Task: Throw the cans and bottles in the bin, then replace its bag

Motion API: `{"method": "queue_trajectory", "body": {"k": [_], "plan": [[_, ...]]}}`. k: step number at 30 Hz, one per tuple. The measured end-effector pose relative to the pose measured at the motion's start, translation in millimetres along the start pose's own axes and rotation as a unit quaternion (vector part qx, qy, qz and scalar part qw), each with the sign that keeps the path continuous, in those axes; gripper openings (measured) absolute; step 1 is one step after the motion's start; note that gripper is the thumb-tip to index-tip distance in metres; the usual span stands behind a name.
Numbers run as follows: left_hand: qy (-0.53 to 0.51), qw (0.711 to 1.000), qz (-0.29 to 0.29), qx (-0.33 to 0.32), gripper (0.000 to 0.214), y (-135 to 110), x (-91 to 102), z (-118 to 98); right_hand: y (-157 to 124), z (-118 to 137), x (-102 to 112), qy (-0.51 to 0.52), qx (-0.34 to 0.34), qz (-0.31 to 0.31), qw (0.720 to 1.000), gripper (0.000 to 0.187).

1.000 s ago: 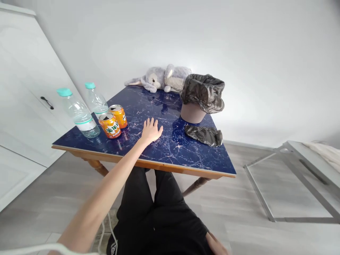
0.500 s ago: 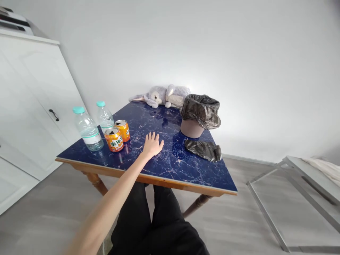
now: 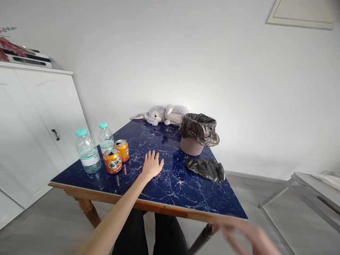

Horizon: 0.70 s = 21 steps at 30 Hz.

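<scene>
Hanging blurred just by the front right corner of the table, my right hand has a gap between its fingers; I can't tell how far they are parted or whether they have hold of anything. My black-trousered legs are below the wooden front edge. Farther in, my left hand lies palm down on the blue marbled tabletop, fingers a little spread, gripping nothing. To its right rests a crumpled black bag. To its left stand a front orange can and, just beside it, a front bottle with a teal cap; right behind these are a rear orange can and a rear bottle. Past the bag, a grey-brown bin stands upright, a black liner folded over its rim. Farthest back, a plush rabbit lies on its side near the pale wall.
</scene>
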<state>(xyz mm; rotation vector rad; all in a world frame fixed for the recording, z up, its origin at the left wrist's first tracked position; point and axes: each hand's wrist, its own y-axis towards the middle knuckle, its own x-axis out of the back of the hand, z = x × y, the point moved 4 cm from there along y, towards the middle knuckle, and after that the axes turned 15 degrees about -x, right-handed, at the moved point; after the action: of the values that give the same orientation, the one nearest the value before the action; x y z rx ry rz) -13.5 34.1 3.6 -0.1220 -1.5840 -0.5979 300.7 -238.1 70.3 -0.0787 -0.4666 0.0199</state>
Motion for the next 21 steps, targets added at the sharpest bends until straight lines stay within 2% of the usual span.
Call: {"method": "queue_trajectory", "body": {"k": [1, 2, 4, 5, 7, 9, 10, 12, 15, 18, 21], "plan": [[0.0, 1.0, -0.002, -0.001, 0.071, 0, -0.1, 0, 28, 24, 14, -0.023, 0.038, -0.019, 0.999, 0.031], [0.001, 1.0, -0.004, -0.001, 0.07, -1, -0.3, 0, 58, 53, 30, -0.082, 0.105, -0.103, 0.986, 0.033], [0.003, 1.0, -0.007, -0.001, 0.069, -1, -0.9, 1, 120, 107, 54, -0.172, 0.194, -0.246, 0.934, 0.037], [0.003, 1.0, -0.008, -0.001, 0.069, -2, -1.3, 2, 151, 130, 61, -0.21, 0.212, -0.284, 0.911, 0.039], [0.003, 1.0, -0.01, -0.001, 0.068, -2, -2.4, 3, 210, 160, 68, -0.298, 0.178, -0.318, 0.882, 0.044], [-0.001, 1.0, -0.013, -0.003, 0.068, -3, -3.6, 4, 256, 170, 67, -0.379, 0.094, -0.291, 0.874, 0.041], [-0.005, 1.0, -0.015, -0.004, 0.069, -3, -4.2, 5, 271, 171, 66, -0.386, 0.078, -0.282, 0.875, 0.036], [-0.013, 1.0, -0.019, -0.007, 0.068, -3, -5.0, 5, 288, 170, 63, -0.389, 0.058, -0.27, 0.879, 0.03], [-0.028, 0.999, -0.024, -0.011, 0.066, -3, -4.1, 5, 293, 169, 55, -0.369, 0.069, -0.265, 0.888, 0.03], [-0.046, 0.999, -0.016, -0.022, 0.064, -10, 0.4, 3, 284, 174, 42, -0.35, 0.103, -0.237, 0.9, 0.031], [-0.07, 0.996, 0.004, -0.048, 0.065, -34, 10.5, 1, 264, 180, 26, -0.318, 0.146, -0.192, 0.917, 0.037]]}}
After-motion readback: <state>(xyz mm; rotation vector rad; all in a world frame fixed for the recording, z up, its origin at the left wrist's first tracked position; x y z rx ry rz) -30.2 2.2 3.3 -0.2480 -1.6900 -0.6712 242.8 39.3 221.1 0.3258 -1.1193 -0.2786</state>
